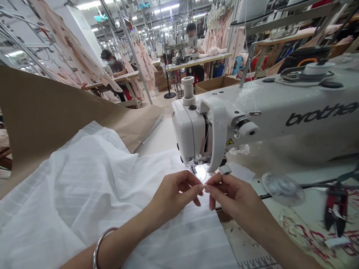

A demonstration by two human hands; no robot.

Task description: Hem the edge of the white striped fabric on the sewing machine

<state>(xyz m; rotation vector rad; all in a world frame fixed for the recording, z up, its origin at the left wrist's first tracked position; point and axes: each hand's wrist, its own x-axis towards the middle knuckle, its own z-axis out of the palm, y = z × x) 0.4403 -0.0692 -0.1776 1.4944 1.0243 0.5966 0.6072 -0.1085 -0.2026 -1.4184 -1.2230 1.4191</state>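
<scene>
My left hand (pixel 179 190) and my right hand (pixel 228 194) meet just in front of the needle area, thumb and forefinger of each pinched together. What lies between the fingertips is too small to make out. Directly behind them stands a white sewing machine (pixel 193 129), its small lamp lighting the spot under the head. Sheer white fabric (pixel 92 186) spreads beneath my left forearm and reaches the machine's bed. A metal bangle (pixel 98 246) circles my left wrist.
Thread snips (pixel 336 209) and a clear round plastic disc (pixel 283 188) lie right of my right hand. Brown paper (pixel 56 112) rises behind the fabric at left. A cardboard box (pixel 215 84) stands behind the machine. Two people sit at other machines farther back.
</scene>
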